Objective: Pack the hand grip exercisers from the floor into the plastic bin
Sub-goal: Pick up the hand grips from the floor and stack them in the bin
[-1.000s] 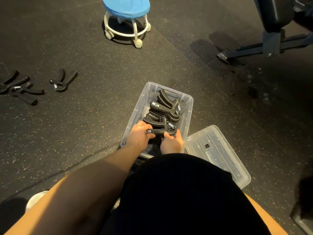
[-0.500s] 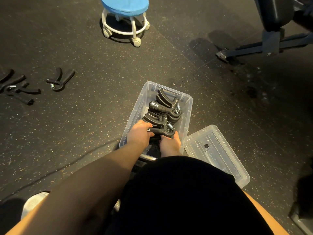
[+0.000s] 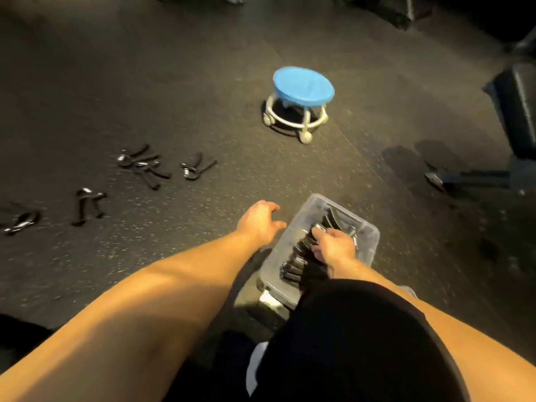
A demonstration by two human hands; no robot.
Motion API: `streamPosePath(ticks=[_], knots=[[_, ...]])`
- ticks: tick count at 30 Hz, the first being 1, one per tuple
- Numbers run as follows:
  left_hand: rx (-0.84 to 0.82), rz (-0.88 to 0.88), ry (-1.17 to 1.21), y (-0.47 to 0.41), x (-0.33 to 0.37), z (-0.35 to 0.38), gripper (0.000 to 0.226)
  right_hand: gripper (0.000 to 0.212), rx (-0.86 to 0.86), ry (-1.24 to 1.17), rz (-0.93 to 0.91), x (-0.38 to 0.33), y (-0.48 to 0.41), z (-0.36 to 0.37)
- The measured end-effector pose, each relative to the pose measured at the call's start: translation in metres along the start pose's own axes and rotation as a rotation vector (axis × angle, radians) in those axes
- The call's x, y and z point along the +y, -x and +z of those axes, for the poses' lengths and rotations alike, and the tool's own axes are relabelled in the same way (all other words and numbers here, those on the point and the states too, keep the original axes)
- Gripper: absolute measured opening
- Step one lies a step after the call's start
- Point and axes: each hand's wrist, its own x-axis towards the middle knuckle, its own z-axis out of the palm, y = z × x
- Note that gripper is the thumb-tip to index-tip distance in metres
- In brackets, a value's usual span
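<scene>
Hand grip exercisers (image 3: 298,264) sit packed in a row inside the plastic bin (image 3: 369,232), whose long side runs away from the body and a bit right. More loose exercisers (image 3: 197,168) lie on the dark rubber floor (image 3: 203,82) off left, handles splayed in a V. Left hand (image 3: 259,223) hovers just beside the bin, fingers spread, holding nothing. Right hand (image 3: 335,249) is down on the packed pile, too blurry to tell if it's gripping one. Blue stool (image 3: 303,88) further back
</scene>
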Motion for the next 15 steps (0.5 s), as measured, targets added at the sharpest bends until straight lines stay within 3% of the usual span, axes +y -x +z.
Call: streamPosePath(ticks=[3, 7, 11, 15], knots=[[0.061, -0.113, 0.038, 0.001, -0.035, -0.053, 0.059, 0.013, -0.295, 0.090, -0.108, -0.067, 0.036, 0.033], [0.144, -0.281, 0.082, 0.012, -0.093, -0.116, 0.050, 0.012, -0.644, 0.430, -0.260, -0.127, 0.080, 0.100], [0.190, -0.436, 0.153, 0.007, -0.159, -0.151, 0.044, 0.007, -0.759, 0.680, -0.352, -0.152, 0.093, 0.180], [0.205, -0.556, 0.201, -0.013, -0.224, -0.169, 0.039, 0.019, -0.781, 0.785, -0.384, -0.143, 0.070, 0.284]])
